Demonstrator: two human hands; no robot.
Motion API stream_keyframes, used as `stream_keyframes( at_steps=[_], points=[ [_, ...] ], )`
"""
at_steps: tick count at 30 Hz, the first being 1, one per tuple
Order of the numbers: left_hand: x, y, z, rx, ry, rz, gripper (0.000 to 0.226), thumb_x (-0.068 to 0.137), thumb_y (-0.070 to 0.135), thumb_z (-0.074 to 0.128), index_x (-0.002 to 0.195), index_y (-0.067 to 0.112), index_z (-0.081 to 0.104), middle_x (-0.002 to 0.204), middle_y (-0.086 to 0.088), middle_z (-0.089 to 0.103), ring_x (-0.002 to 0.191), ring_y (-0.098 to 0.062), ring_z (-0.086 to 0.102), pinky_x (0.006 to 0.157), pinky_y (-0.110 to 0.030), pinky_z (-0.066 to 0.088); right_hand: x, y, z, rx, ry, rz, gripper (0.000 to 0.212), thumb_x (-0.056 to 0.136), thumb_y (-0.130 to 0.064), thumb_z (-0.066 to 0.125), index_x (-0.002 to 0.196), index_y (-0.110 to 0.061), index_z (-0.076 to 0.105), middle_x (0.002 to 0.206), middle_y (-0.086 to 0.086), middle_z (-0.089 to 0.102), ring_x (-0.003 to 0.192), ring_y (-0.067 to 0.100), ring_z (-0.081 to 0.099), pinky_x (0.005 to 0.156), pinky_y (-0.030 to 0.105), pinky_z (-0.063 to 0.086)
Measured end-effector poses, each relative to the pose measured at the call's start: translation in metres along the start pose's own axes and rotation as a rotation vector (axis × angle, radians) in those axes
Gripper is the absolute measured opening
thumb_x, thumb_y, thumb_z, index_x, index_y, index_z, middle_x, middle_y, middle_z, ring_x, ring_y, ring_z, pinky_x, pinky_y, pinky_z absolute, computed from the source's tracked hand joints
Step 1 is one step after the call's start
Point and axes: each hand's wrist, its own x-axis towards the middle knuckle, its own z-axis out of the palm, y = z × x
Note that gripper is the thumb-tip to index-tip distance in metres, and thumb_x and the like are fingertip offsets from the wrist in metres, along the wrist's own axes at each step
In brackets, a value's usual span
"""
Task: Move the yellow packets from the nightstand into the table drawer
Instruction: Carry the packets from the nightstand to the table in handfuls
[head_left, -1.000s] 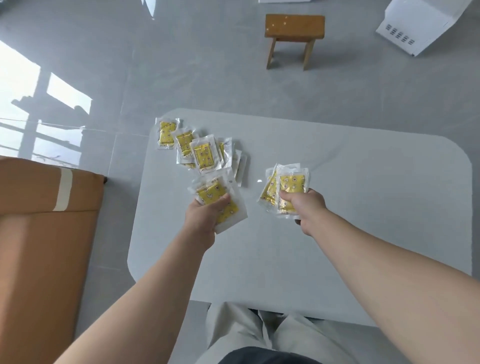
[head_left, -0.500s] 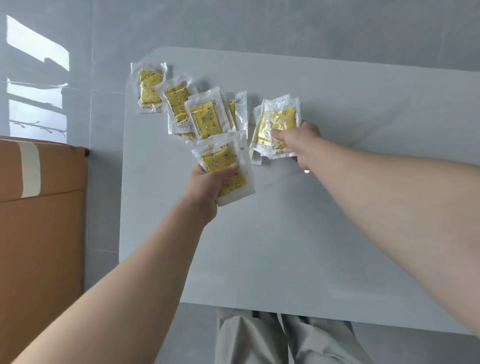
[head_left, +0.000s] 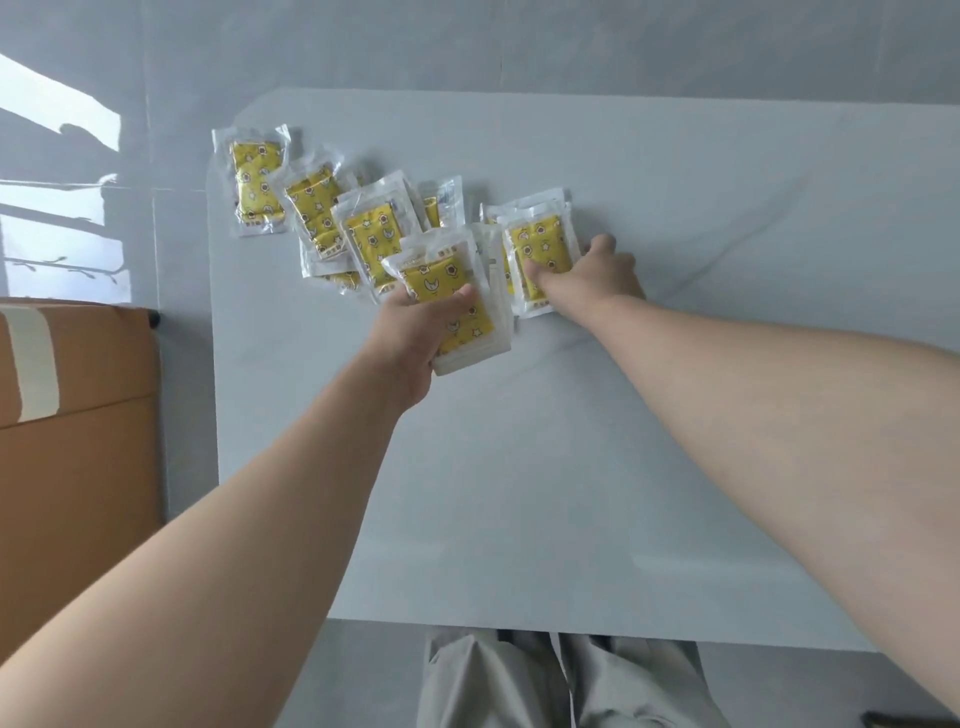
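Several yellow packets in clear wrappers lie overlapping near the far left corner of a white table top. My left hand is shut on a small stack of yellow packets, thumb on top, held just above the table beside the loose ones. My right hand grips another stack of yellow packets to the right of the pile, low over the surface. No drawer is visible.
A brown cardboard box with a tape strip stands on the floor left of the table. Grey tiled floor lies beyond it. My legs in light trousers show below the near table edge.
Both hands have reached forward with their stacks toward the loose pile. The view has tilted down and closer; the wooden stool and white box at the far side are out of sight.
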Motion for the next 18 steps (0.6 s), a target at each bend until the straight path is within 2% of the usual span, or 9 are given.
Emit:
stream_keyframes(
  at_steps=[3,5,8,11,12,13,16,18],
  points=[
    [0.006,0.007,0.019,0.043,0.041,-0.023,0.025,0.083,0.0,0.073,0.1,0.017,0.07,0.099,-0.007,0.076,0.093,-0.029,0.074,0.084,-0.049,0.06,-0.004,0.024,-0.014,-0.073,0.014,-0.016,0.089,0.083,-0.075,0.058,0.147,-0.018,0.034,0.141,0.011,0.04,0.122,0.034,0.056,0.089,0.04,0.046],
    [0.013,0.007,0.031,0.122,0.091,-0.006,0.024,0.08,0.001,0.073,0.095,0.02,0.068,0.094,-0.005,0.075,0.092,-0.029,0.073,0.085,-0.047,0.061,-0.008,0.042,-0.023,-0.082,0.017,-0.011,0.086,0.085,-0.074,0.055,0.148,-0.018,0.035,0.142,0.012,0.04,0.122,0.034,0.056,0.094,0.042,0.047],
    [0.025,0.001,0.047,0.339,0.161,0.08,0.028,0.079,0.015,0.078,0.103,0.017,0.061,0.095,-0.002,0.07,0.089,-0.023,0.068,0.076,-0.036,0.059,-0.015,0.074,-0.026,-0.061,0.013,0.009,0.077,0.089,-0.067,0.056,0.145,-0.017,0.038,0.141,0.013,0.041,0.118,0.034,0.058,0.091,0.038,0.046],
    [0.03,-0.005,0.055,0.606,0.3,0.196,0.028,0.082,0.023,0.076,0.098,0.02,0.054,0.086,0.007,0.06,0.082,-0.014,0.062,0.06,-0.027,0.05,-0.024,0.102,-0.019,-0.022,-0.018,0.042,0.069,0.094,-0.059,0.056,0.145,-0.016,0.038,0.143,0.014,0.039,0.116,0.035,0.058,0.085,0.034,0.041],
    [0.03,-0.007,0.056,0.7,0.34,0.235,0.03,0.083,0.025,0.075,0.101,0.021,0.052,0.088,0.008,0.058,0.086,-0.016,0.062,0.062,-0.028,0.049,-0.028,0.108,-0.016,-0.012,-0.029,0.054,0.068,0.094,-0.057,0.057,0.145,-0.016,0.037,0.144,0.014,0.038,0.116,0.035,0.058,0.086,0.034,0.042],
    [0.03,-0.009,0.055,0.791,0.374,0.264,0.035,0.083,0.028,0.074,0.11,0.02,0.052,0.094,0.008,0.06,0.095,-0.019,0.062,0.07,-0.031,0.051,-0.03,0.113,-0.012,0.004,-0.037,0.065,0.068,0.094,-0.056,0.057,0.145,-0.016,0.037,0.145,0.013,0.038,0.117,0.035,0.057,0.09,0.035,0.043],
    [0.026,-0.013,0.048,0.976,0.459,0.305,0.056,0.086,0.03,0.07,0.136,0.02,0.045,0.127,0.001,0.059,0.126,-0.025,0.048,0.104,-0.039,0.042,-0.04,0.117,-0.004,0.076,-0.065,0.094,0.063,0.095,-0.054,0.058,0.142,-0.015,0.04,0.145,0.012,0.04,0.116,0.033,0.057,0.093,0.037,0.045],
    [0.015,-0.013,0.042,0.965,0.474,0.319,0.058,0.089,0.025,0.066,0.141,0.017,0.043,0.136,-0.002,0.055,0.131,-0.025,0.044,0.109,-0.038,0.038,-0.049,0.115,-0.005,0.144,-0.089,0.106,0.06,0.096,-0.054,0.057,0.139,-0.016,0.041,0.142,0.012,0.045,0.115,0.032,0.057,0.092,0.036,0.046]
  ],
)
